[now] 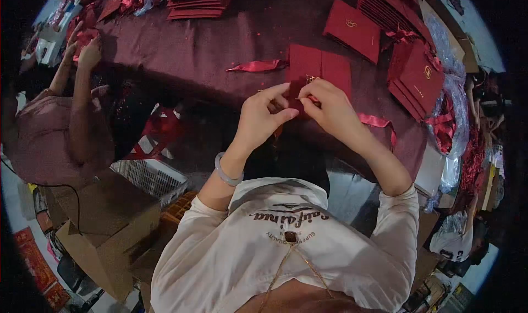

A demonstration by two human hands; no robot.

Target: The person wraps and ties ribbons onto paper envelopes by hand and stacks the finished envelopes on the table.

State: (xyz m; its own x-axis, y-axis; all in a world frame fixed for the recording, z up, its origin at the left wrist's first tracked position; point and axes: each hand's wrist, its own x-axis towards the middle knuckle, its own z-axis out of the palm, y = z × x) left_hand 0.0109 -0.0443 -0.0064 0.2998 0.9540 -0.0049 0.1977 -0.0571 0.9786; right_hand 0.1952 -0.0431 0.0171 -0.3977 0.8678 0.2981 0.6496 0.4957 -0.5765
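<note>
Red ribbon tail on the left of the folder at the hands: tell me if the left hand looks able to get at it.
Probably yes: the ribbon tail lies uncovered on the tablecloth, just beyond the left hand, whose thumb and forefinger stand apart.

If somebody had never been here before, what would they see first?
Probably the bright red folder on the dark red tablecloth, with the person's left hand and right hand working close together at its near edge. Next, maybe the other red folders, stacked at the far side and over on the right. The pale bangle on the left wrist stands out too.
</note>
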